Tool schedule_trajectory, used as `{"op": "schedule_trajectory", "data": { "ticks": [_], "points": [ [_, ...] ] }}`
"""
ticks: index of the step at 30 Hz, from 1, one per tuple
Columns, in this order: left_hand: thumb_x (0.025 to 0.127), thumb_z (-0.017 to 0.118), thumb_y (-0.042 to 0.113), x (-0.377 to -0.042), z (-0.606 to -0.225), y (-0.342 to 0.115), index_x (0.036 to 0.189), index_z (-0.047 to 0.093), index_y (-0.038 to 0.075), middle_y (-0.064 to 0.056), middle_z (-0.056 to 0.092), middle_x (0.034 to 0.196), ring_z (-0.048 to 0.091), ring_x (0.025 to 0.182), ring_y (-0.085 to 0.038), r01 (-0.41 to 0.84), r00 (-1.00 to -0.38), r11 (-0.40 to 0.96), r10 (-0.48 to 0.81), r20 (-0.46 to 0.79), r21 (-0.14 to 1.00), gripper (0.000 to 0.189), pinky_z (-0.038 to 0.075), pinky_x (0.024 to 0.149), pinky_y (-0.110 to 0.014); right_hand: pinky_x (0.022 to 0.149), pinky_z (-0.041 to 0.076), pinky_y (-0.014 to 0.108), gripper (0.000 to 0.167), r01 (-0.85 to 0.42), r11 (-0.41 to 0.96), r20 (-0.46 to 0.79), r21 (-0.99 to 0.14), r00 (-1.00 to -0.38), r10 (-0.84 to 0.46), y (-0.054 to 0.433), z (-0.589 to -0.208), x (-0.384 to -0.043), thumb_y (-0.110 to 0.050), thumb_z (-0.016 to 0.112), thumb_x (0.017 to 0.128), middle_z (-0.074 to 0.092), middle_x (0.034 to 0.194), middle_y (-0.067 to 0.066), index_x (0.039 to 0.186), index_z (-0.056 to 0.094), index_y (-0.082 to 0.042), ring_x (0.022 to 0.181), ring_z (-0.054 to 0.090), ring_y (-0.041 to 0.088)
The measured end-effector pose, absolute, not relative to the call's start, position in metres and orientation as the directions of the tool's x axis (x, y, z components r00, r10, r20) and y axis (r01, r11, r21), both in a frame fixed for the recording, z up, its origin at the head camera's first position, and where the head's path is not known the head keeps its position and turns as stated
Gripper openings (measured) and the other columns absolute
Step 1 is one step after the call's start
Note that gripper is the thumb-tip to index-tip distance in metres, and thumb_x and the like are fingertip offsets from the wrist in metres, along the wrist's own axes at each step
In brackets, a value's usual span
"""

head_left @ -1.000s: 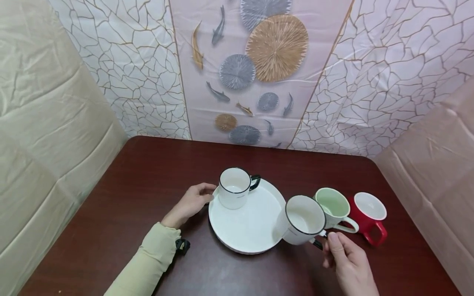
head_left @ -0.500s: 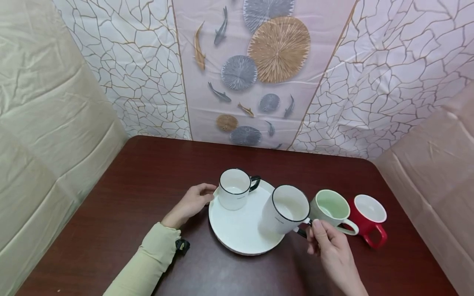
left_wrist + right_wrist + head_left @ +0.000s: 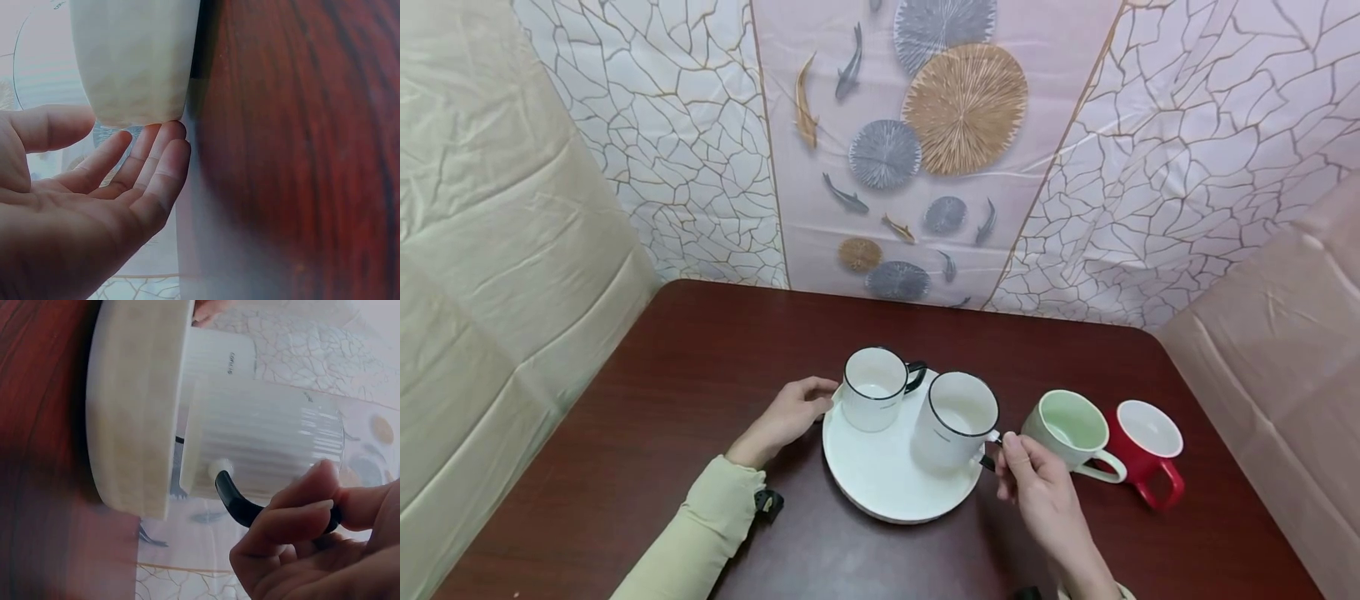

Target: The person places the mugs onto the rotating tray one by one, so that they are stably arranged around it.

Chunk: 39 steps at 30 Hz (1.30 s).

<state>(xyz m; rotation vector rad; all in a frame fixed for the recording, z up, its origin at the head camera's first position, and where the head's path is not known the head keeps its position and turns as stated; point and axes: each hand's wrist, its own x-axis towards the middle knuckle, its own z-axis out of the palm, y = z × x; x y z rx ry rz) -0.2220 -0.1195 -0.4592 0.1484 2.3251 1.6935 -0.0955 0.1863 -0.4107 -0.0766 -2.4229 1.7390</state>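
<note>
A round white tray (image 3: 895, 500) rests on the table, carrying a white mug (image 3: 874, 400) with a black rim and handle at its back left. My right hand (image 3: 1041, 492) pinches the black handle (image 3: 234, 500) of a second, matching white mug (image 3: 955, 425), which is upright over the tray's right side. In the right wrist view that mug's base is close over the tray's rim. At the tray's left edge is my left hand (image 3: 790, 417); its fingers (image 3: 169, 169) are loosely extended, fingertips right at the tray's wall (image 3: 137, 75).
To the right of the tray stand a light green mug (image 3: 1071, 425) and a red mug (image 3: 1150, 442) with a white inside, side by side. The dark brown table (image 3: 700, 358) ends at a patterned cloth backdrop (image 3: 887, 233), with beige padded panels (image 3: 497, 333) at the sides.
My right hand has carried the second white mug leftward from the tray's right edge to over the tray, away from the green mug. The left hand and the tray have stayed in place.
</note>
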Motion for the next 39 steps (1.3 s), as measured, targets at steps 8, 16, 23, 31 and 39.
{"op": "schedule_trajectory", "data": {
  "ticks": [8,16,23,31,39],
  "points": [
    [0.096,0.053,0.008,-0.222,-0.461,-0.120,0.125,0.060,0.001,-0.009,0.065,0.111,0.062,0.097,-0.021,-0.059,-0.961,0.305,0.241,-0.137,0.951,0.032,0.050,0.085,-0.037,0.047,0.042,0.028,0.040,-0.049,0.327,0.095,-0.944,-0.987,0.126,0.182,-0.422,-0.109,-0.025,0.045,0.105,0.053,0.061,0.009,0.078,0.055,0.003,0.051,0.052,0.019],
    [0.095,0.052,0.007,-0.222,-0.462,-0.119,0.124,0.060,-0.001,-0.011,0.065,0.111,0.063,0.097,-0.022,-0.053,-0.960,0.278,0.250,-0.126,0.959,0.032,0.051,0.085,-0.036,0.047,0.040,0.026,0.042,0.023,0.340,0.026,-0.940,-0.990,0.139,0.184,-0.428,-0.122,-0.029,0.047,0.104,0.052,0.059,0.012,0.078,0.057,0.003,0.052,0.052,0.024],
    [0.095,0.053,0.008,-0.222,-0.461,-0.120,0.124,0.062,0.001,-0.009,0.066,0.109,0.063,0.096,-0.021,-0.061,-0.964,0.287,0.232,-0.132,0.956,0.031,0.050,0.085,-0.037,0.050,0.041,0.026,0.042,0.045,0.325,-0.001,-0.945,-0.991,0.133,0.183,-0.432,-0.131,-0.030,0.047,0.104,0.052,0.061,0.012,0.081,0.058,0.003,0.053,0.051,0.024],
    [0.095,0.053,0.008,-0.222,-0.464,-0.120,0.122,0.062,0.001,-0.009,0.066,0.111,0.063,0.098,-0.022,-0.045,-0.958,0.288,0.259,-0.123,0.957,0.030,0.049,0.086,-0.037,0.050,0.038,0.025,0.041,0.046,0.336,-0.002,-0.941,-0.992,0.129,0.181,-0.438,-0.140,-0.027,0.046,0.104,0.052,0.067,0.012,0.078,0.056,0.003,0.053,0.050,0.018],
    [0.092,0.056,0.001,-0.223,-0.464,-0.122,0.124,0.061,-0.002,-0.012,0.064,0.108,0.060,0.097,-0.020,-0.007,-0.956,0.306,0.277,-0.096,0.952,0.032,0.049,0.081,-0.033,0.051,0.041,0.026,0.041,0.041,0.289,-0.005,-0.957,-0.992,0.122,0.186,-0.445,-0.148,-0.027,0.046,0.104,0.054,0.073,0.018,0.080,0.056,0.004,0.053,0.051,0.017]
  ]
}}
